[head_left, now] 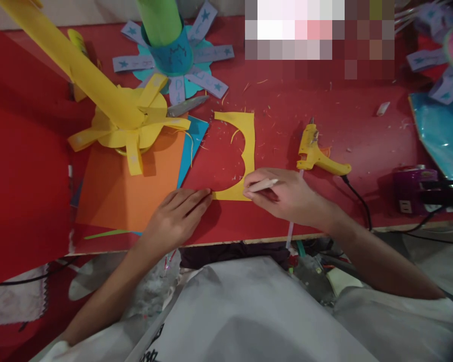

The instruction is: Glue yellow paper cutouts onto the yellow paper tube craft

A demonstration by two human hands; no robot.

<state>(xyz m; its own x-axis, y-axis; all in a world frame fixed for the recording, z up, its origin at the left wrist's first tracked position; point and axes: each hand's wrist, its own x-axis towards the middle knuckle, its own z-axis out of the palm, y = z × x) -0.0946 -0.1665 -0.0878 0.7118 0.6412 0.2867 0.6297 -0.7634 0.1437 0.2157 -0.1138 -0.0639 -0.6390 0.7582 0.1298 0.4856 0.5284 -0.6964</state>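
My left hand [177,213] lies flat on the red table [324,125], fingers stretched out and together, their tips pressing the left end of a yellow paper offcut [247,141] with a curved cut-out. My right hand [283,193] is closed around a pale stick-like tool [262,185], maybe a pencil, whose tip rests on the lower right of the yellow offcut. An orange paper sheet [124,191] lies just left of my left hand, over a blue sheet [192,143].
A yellow glue gun [317,153] lies right of the offcut, its black cord running off the front edge. A yellow paper flower with a long tube [124,113] and a blue one with a green tube [173,55] stand at the back. Scissors [186,105], a purple device [415,188] and paper scraps lie around.
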